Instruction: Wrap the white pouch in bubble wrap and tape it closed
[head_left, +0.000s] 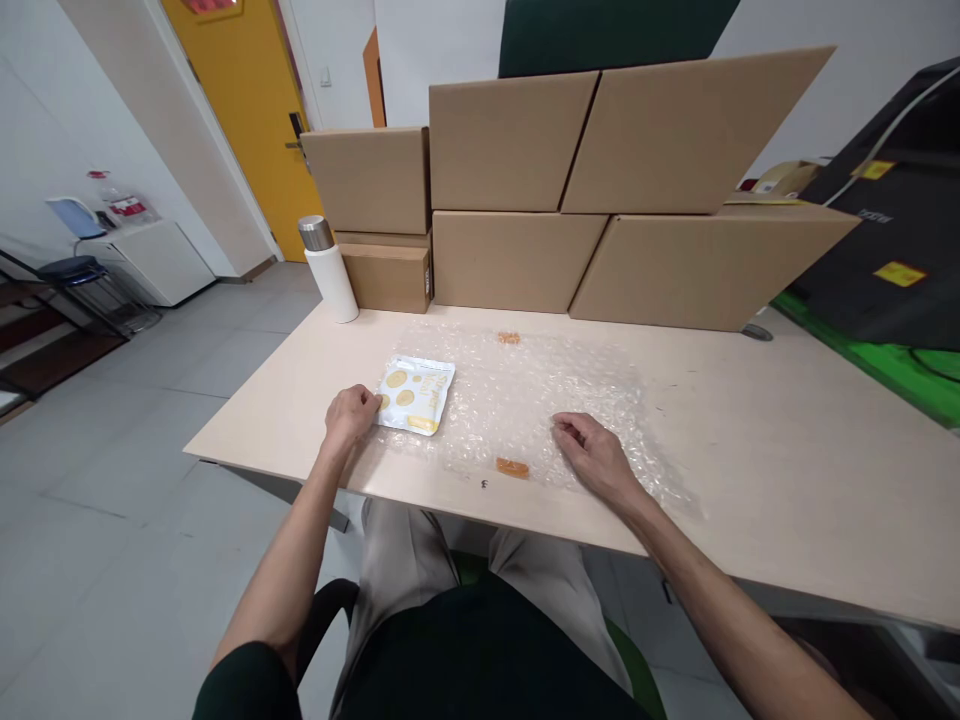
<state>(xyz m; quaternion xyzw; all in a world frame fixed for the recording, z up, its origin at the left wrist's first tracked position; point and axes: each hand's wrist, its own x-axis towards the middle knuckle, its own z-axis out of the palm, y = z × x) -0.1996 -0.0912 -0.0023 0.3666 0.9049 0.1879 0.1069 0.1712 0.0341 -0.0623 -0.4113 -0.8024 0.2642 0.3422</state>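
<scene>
Left fingers pinch the pouch; right fingers curl together at bubble wrap.

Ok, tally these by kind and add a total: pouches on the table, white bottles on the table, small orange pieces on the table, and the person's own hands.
Pouch: 1
White bottle: 1
Small orange pieces: 2 (far piece, near piece)
Hands: 2 (left hand, right hand)
Total: 6

Left hand pinching, right hand loosely curled, forearms bare
</scene>
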